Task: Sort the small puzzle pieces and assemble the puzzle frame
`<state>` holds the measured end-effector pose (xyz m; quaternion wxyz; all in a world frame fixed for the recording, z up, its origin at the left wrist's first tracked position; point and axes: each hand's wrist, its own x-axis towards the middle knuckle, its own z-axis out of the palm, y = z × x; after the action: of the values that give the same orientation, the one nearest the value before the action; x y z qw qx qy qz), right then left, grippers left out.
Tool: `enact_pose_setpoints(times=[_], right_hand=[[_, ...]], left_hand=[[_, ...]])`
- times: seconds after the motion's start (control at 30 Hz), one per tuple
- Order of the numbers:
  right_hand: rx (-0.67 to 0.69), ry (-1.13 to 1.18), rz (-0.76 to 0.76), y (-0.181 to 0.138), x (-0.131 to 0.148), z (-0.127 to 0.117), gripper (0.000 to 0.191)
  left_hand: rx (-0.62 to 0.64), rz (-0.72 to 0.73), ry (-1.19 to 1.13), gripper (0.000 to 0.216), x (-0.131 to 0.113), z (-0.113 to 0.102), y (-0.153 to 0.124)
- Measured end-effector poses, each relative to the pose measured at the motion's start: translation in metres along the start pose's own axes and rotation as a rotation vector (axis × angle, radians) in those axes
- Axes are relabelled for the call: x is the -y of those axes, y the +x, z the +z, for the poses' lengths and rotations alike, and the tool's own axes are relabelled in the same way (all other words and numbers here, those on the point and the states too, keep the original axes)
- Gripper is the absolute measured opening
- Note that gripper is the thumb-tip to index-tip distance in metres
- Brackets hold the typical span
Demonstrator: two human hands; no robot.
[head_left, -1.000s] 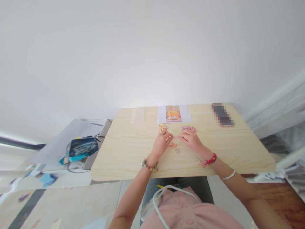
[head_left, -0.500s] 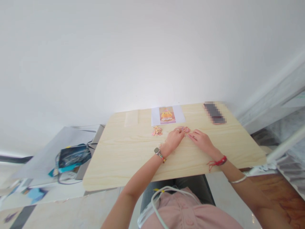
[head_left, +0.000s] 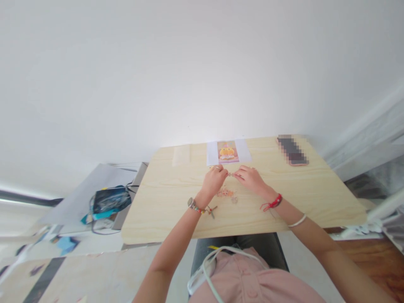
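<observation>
Grip of left hand (head_left: 214, 181) and right hand (head_left: 251, 179) tight on tiny piece (head_left: 231, 174); picture card (head_left: 227, 152) just beyond.

Table (head_left: 176, 210): pale blond wood, faint straight grain.
Sheet (head_left: 244, 151) at the far edge: white, with a yellow figure printed on an orange-pink panel.
Loose pieces (head_left: 224, 192): pink and orange, pattern too small to read.
Left wrist: beaded bracelet (head_left: 195, 206) in mixed colours.
Right wrist: red cord (head_left: 272, 203), then a thin white bangle (head_left: 296, 220).
Shirt (head_left: 252, 282): plain pink, with a white cable (head_left: 208, 269) across it.
Phone (head_left: 292, 150): dark, pink-edged.
Bag (head_left: 110, 200): dark blue, teal trim.
</observation>
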<state>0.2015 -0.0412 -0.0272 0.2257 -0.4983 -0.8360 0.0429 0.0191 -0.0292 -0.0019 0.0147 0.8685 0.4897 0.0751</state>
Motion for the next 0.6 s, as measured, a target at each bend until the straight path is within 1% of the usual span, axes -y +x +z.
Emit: enact_pose_setpoints(times=[0.07, 0.17, 0.27, 0.33, 0.43, 0.6], right_hand=[[0.034, 0.016, -0.015, 0.016, 0.007, 0.008, 0.022], [0.065, 0.070, -0.077, 0.038, 0.014, 0.020, 0.017], [0.094, 0.060, -0.100, 0.054, 0.018, 0.028, 0.018], [0.110, 0.023, -0.094, 0.060, 0.020, 0.030, 0.019], [0.119, 0.008, -0.104, 0.059, 0.020, 0.028, 0.018], [0.180, -0.035, -0.143, 0.042, 0.017, 0.023, 0.019]], left_hand=[[-0.001, -0.069, -0.011, 0.021, 0.013, -0.003, -0.004], [0.002, -0.158, -0.025, 0.023, 0.028, -0.003, -0.008], [0.002, -0.229, -0.014, 0.024, 0.037, -0.001, -0.009], [-0.006, -0.249, -0.016, 0.023, 0.039, 0.000, -0.010], [-0.025, -0.246, -0.047, 0.020, 0.039, 0.001, -0.016], [-0.085, -0.232, -0.104, 0.018, 0.033, 0.004, -0.037]])
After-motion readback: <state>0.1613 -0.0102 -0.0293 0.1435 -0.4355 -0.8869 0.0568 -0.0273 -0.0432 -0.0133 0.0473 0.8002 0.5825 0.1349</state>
